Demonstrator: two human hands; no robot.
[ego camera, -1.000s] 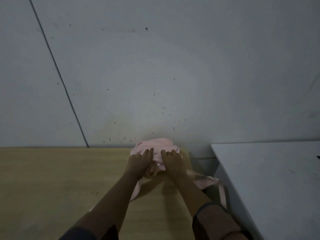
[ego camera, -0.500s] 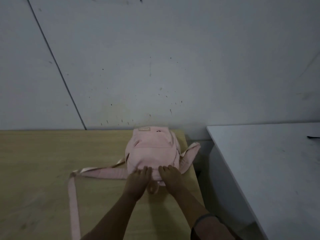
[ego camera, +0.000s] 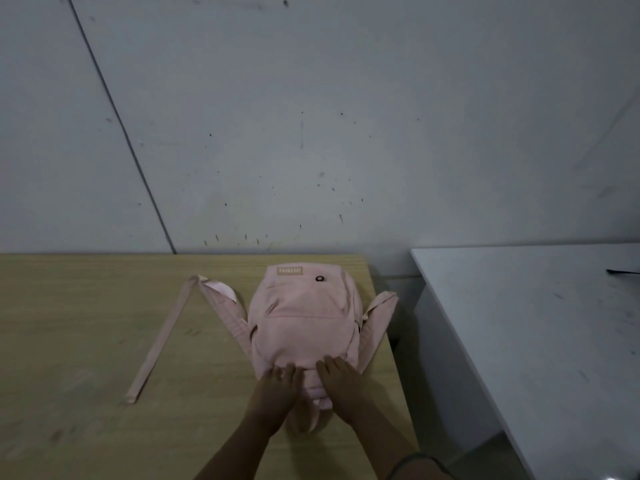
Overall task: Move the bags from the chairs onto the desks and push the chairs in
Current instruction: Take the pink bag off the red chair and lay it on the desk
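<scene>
A pink backpack (ego camera: 304, 320) lies flat on the wooden desk (ego camera: 86, 341), near the desk's right end, with its label toward the wall. One strap (ego camera: 166, 334) trails out to the left over the desktop; the other strap (ego camera: 377, 317) hangs over the right edge. My left hand (ego camera: 273, 396) and my right hand (ego camera: 343, 382) rest side by side on the bag's near end, fingers spread flat on the fabric. No chair is in view.
A white desk (ego camera: 540, 341) stands to the right, with a dark gap between the two desks. A thin dark object (ego camera: 623, 271) lies at its far right. A grey speckled wall (ego camera: 311, 133) rises right behind both desks.
The bunched bag has been laid out flat on the wooden desk and its straps have spread out. My hands have drawn back to its near end.
</scene>
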